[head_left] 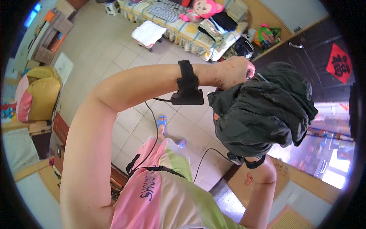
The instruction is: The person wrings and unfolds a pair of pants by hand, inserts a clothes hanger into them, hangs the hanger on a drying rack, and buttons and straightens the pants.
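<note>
A bunched black garment is held up in front of me, its folds filling the right middle of the view. My left hand is closed in a fist at the garment's upper left edge, and a small dark, shiny bit shows at its fingers. From below, my right forearm reaches up to the garment, and the right hand is hidden behind the cloth. A black strap with a box is on my left wrist; another strap circles the right wrist.
A dark door with a red paper diamond stands at the upper right, near a glossy cabinet. A bed holds clothes and a pink plush toy. A white-topped stool stands on the tiled floor. Cables hang by my body.
</note>
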### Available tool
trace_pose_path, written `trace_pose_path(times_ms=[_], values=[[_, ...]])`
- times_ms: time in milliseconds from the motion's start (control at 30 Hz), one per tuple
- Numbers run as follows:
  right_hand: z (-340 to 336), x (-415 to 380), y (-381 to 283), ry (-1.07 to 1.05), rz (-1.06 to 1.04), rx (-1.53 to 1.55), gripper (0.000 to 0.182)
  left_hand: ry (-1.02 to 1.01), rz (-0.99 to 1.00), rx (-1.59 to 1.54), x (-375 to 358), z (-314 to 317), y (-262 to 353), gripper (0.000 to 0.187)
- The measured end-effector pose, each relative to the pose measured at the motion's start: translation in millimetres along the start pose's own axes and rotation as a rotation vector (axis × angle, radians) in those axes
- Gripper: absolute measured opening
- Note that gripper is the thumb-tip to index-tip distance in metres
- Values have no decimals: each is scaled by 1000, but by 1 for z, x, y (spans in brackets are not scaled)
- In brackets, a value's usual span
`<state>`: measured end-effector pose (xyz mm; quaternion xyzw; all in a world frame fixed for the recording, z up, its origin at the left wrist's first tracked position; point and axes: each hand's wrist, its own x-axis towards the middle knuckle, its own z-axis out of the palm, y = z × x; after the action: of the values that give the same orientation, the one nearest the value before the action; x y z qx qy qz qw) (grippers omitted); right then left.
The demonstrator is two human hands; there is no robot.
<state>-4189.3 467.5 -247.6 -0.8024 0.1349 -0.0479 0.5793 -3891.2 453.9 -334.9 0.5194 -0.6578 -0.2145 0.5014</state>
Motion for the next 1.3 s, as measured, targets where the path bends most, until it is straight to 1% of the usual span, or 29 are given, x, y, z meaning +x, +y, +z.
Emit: trace_pose_path(times_ms=[67, 133, 200, 267, 367, 433, 533, 600, 633, 667, 700, 767, 800, 833, 867, 900, 933, 1000, 1033, 1100, 1133, 1167, 1200, 1233, 1267, 1300], values=[[8, 38, 0, -74, -1, 55, 45, -9, -160, -25, -16, -48, 9, 38], [22, 78, 1, -168, 3, 144, 46, -19, -254, 18, -31, -90, 7, 43], [44, 123, 5, -292, 55, 336, 46, -14, -291, 103, -50, -130, -2, 44], [71, 169, 12, -440, 209, 693, 47, 47, -346, 136, -80, -167, -7, 44], [124, 243, 23, -661, 533, 1303, 48, 166, -441, 167, -126, -218, -8, 44], [156, 291, 27, -779, 731, 1608, 49, 257, -494, 165, -151, -245, -10, 44], [178, 344, 22, -848, 763, 1720, 50, 411, -571, 139, -177, -270, -15, 44], [181, 371, 11, -828, 622, 1677, 51, 502, -661, 105, -185, -281, -24, 44], [180, 381, 1, -766, 474, 1600, 48, 548, -735, 81, -186, -284, -30, 43], [178, 390, -9, -703, 329, 1519, 46, 573, -883, 62, -182, -288, -28, 43], [174, 395, -17, -634, 188, 1438, 44, 575, -904, -126, -188, -293, -25, 44], [161, 399, -23, -487, -81, 1265, 39, 656, -844, -423, -190, -286, -13, 45], [154, 403, -21, -474, 5, 1432, 36, 693, -803, -561, -190, -283, -6, 46], [146, 406, -15, -451, 90, 1602, 34, 692, -580, -724, -195, -277, 7, 47], [139, 407, -8, -422, 173, 1769, 32, 683, -522, -766, -200, -272, 8, 46], [132, 405, 3, -370, 177, 1730, 28, 675, -461, -812, -206, -264, 1, 46], [128, 400, 12, -313, 215, 1765, 27, 661, -401, -862, -208, -257, -1, 46], [120, 390, 28, -192, 277, 1834, 26, 577, -359, -825, -206, -243, 8, 49], [115, 384, 41, -168, 289, 1912, 25, 620, -324, -748, -200, -230, 8, 58], [106, 370, 65, -122, 320, 2071, 23, 491, -418, -542, -183, -228, 18, 62], [102, 361, 68, -94, 325, 2081, 23, 429, -460, -435, -174, -228, 25, 64], [100, 352, 69, -73, 329, 2091, 22, 406, -517, -408, -164, -227, 29, 55], [99, 342, 71, -54, 334, 2102, 22, 304, -566, -260, -153, -228, 31, 50], [97, 331, 69, 0, 308, 1949, 21, 209, -611, -107, -142, -228, 34, 45], [93, 321, 72, 47, 318, 1986, 21, 123, -657, 55, -133, -228, 35, 40], [91, 312, 76, 83, 331, 2025, 21, 159, -534, 51, -123, -224, 34, 40]])
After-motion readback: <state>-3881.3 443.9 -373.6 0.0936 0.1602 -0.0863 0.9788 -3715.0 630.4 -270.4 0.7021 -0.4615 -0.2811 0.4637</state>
